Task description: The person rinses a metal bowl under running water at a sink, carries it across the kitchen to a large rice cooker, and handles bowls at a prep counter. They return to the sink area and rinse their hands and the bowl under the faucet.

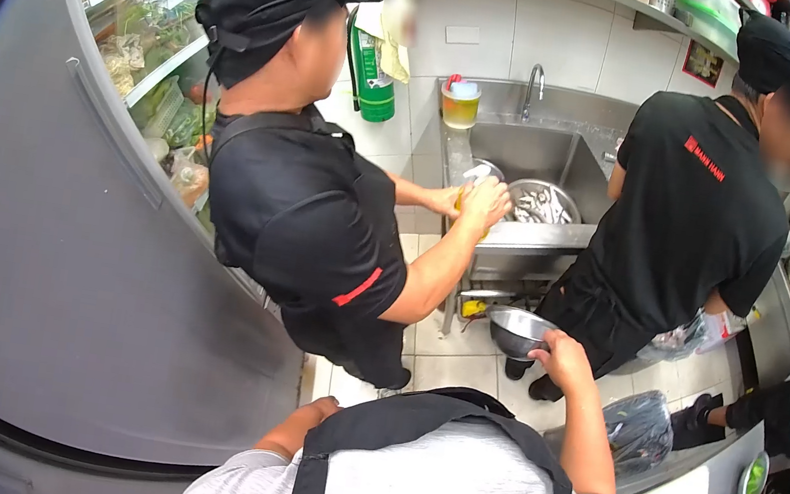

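I read one text on my feed: "MANN HANN" in red capitals (710, 162), across the upper back of a co-worker's black shirt (697, 214), beside a small red emblem (691, 144). Green cylinder (375, 103) by the wall: pale print on its side, too small for me. Red-edged wall sign (704, 63), upper right: I can't make out any words.

This is a kitchen, and the workers' matching black shirts (699, 204) with red marks, their caps (255, 20) and an apron (442, 413) point to a commercial one. A steel sink (533, 236) with a tall tap (535, 90), a large fridge (102, 246) showing bagged greens (167, 109), a metal bowl (516, 334), wall tiles (561, 38) and floor tiles (446, 371) fit that.
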Demonstrator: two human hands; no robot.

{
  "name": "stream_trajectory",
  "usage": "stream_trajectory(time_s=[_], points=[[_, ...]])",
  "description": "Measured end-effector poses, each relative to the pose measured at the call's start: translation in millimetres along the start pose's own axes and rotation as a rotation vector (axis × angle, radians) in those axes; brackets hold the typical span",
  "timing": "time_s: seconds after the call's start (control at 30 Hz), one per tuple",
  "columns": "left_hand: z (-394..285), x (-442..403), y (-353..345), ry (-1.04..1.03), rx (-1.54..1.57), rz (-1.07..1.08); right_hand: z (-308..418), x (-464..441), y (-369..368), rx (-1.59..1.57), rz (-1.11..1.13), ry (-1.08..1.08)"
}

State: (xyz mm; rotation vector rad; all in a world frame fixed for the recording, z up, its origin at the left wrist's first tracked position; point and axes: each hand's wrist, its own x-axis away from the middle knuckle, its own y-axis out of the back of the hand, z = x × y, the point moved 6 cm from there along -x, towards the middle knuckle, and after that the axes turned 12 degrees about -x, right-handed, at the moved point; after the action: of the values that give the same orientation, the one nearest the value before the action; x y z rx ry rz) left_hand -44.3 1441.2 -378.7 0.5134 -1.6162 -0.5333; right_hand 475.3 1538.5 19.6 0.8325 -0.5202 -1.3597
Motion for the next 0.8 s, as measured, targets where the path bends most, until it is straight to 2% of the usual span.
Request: stream_trajectory(time_s=[0.07, 0.23, 0.37, 0.4, 0.47, 0.5, 0.63, 0.8], points=[[-18, -6, 18, 0.104, 0.155, 0.007, 1, -13, 17, -0.024, 0.002, 0.049], [-44, -25, 48, -0.257, -0.502, -0.037, -12, -44, 55, -0.027, -0.021, 0.156], [-50, -47, 72, -0.117, -0.298, -0.167, -27, -60, 73, -0.052, -0.017, 0.152], [-48, -46, 79, 0.059, -0.044, -0.195, -30, -64, 76, -0.063, -0.007, 0.15], [-62, -40, 92, 0.109, 0.106, -0.177, -39, -72, 78, -0.081, 0.03, 0.137], [-86, -5, 122, 0.11, 0.255, -0.125, -45, -76, 77, -0.089, 0.055, 0.124], [-123, -20, 144, 0.076, 0.252, -0.268, -56, -89, 77, -0.107, 0.099, 0.179], [-188, 13, 222, 0.005, 0.376, -0.389, -51, -99, 84, -0.096, 0.125, 0.244]])
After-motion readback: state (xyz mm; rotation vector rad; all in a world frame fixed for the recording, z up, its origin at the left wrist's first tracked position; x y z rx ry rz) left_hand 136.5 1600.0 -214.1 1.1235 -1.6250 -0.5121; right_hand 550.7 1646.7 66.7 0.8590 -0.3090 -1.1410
